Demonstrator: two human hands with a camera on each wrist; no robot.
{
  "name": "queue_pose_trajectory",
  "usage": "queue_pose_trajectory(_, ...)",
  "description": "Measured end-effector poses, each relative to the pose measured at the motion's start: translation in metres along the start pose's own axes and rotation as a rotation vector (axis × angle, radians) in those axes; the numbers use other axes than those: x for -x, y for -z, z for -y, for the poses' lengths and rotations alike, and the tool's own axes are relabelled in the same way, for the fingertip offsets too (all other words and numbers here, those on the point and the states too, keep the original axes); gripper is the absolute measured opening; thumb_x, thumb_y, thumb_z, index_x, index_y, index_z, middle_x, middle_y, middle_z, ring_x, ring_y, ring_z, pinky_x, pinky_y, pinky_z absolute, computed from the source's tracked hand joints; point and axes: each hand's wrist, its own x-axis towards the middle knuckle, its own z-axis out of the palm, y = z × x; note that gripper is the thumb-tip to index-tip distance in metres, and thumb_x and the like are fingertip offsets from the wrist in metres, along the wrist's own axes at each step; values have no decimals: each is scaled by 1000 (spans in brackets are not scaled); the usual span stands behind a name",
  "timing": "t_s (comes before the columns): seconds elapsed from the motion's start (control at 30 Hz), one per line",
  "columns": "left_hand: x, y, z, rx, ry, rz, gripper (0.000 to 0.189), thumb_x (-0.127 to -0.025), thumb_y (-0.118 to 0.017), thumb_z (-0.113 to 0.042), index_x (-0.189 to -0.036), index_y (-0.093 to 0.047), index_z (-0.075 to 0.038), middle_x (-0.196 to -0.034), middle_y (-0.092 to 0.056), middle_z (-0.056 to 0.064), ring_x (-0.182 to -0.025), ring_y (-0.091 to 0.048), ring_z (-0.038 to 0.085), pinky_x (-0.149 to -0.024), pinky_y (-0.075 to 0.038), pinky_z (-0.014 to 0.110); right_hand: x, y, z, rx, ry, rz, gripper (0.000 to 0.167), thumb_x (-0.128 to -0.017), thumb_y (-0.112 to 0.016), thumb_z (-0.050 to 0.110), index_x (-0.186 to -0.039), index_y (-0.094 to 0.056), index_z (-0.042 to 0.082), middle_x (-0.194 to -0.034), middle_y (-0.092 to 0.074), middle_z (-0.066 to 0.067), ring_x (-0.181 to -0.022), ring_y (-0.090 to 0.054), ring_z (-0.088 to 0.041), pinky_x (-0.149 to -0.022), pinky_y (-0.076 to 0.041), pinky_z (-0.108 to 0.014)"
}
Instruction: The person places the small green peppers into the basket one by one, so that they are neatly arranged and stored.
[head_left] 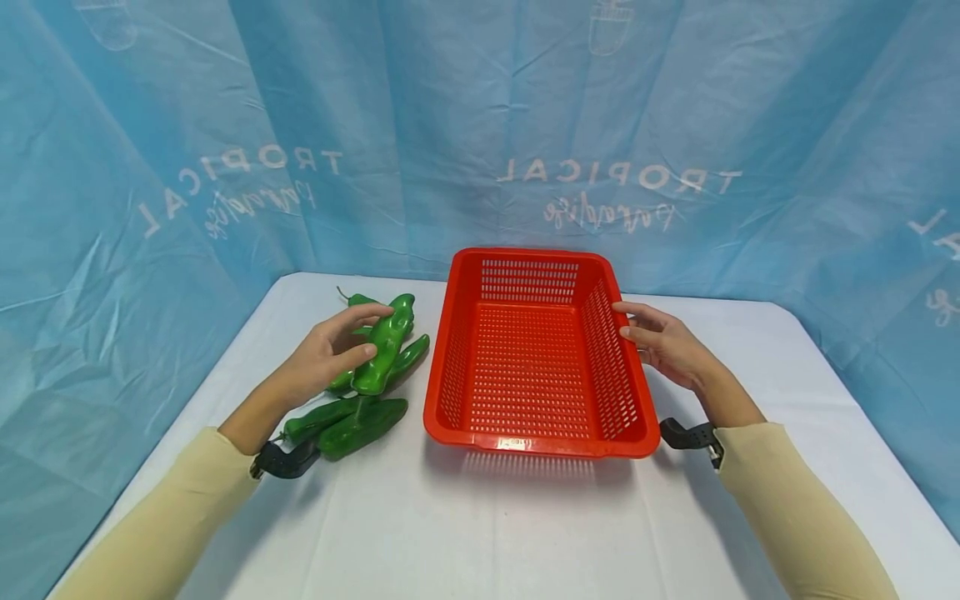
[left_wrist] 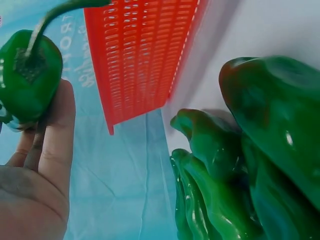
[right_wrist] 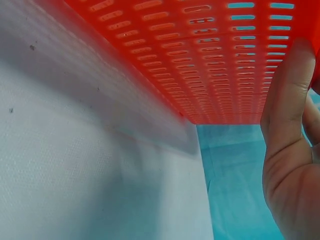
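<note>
Between its thumb and fingers my left hand [head_left: 327, 354] holds a long green pepper [head_left: 384, 346], above other peppers. In the left wrist view that pepper [left_wrist: 30, 75] shows its stem end, raised off the table. Several more green peppers [head_left: 363, 427] lie in a loose pile below and around the left hand. A red plastic basket [head_left: 540, 444] with slotted walls sits right of the pile, with nothing in it. My right hand [head_left: 671, 346] grips the basket's right rim; in the right wrist view its fingers [right_wrist: 287, 107] lie against the outer wall.
A white cloth [head_left: 465, 533] covers the table under the peppers and basket. Blue printed sheeting [head_left: 450, 125] hangs behind the table and along both sides. Each wrist wears a black strap [head_left: 690, 435].
</note>
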Motion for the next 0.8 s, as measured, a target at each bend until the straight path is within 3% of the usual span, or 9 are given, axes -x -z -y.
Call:
queue_pose_trajectory(0.13, -2, -1, -1, -16, 11, 21, 47, -101, -54, -11, -147, -44, -10, -151, -43, 13, -133, -51, 26, -98, -45, 14, 0, 1, -1, -25, -3, 7, 56, -102, -55, 18, -153, -32, 12, -109, -60, 4, -92, -69, -8, -79, -60, -27)
queue_pose_trajectory(0.33, -9, -3, -6, -29, -1, 39, 49, -100, -55, -9, -147, -44, -8, -151, -43, 15, -133, -51, 40, -97, -47, 14, -2, 1, -1, -22, 13, 0, 62, -101, -56, 19, -156, -28, 14, -110, -62, 3, -92, -68, -7, -79, -60, -26)
queue_pose_trajectory(0.43, -15, -4, -8, -35, 5, 49, 50, -99, -57, -11, -147, -44, -10, -152, -43, 14, -128, -55, 40, -98, -52, 28, -2, 1, -3, -21, 8, -3, 62, -101, -56, 19, -156, -28, 15, -110, -62, 3, -91, -68, -7, -80, -60, -27)
queue_pose_trajectory(0.6, -30, -9, -15, -46, -10, 73, 51, -98, -60, -13, -147, -46, -14, -154, -43, 9, -131, -54, 35, -106, -47, 54, -2, 1, -4, -42, 10, 0, 61, -102, -55, 18, -156, -28, 15, -108, -63, 3, -91, -70, -8, -80, -60, -28)
queue_pose_trajectory(0.7, -41, -12, -23, -58, -17, 97, 52, -98, -61, -15, -148, -47, -17, -155, -43, 7, -126, -58, 32, -101, -51, 49, -2, 0, -3, -33, 21, 9, 61, -102, -55, 17, -156, -27, 13, -108, -64, 3, -91, -70, -8, -80, -60, -28)
queue_pose_trajectory(0.8, -57, -14, -35, -84, -28, 136, 52, -98, -61, -16, -148, -47, -20, -154, -44, 5, -119, -62, 30, -89, -55, 39, -1, 0, 0, -16, 25, 9, 63, -102, -55, 18, -156, -25, 13, -105, -64, 4, -90, -70, -8, -81, -60, -28)
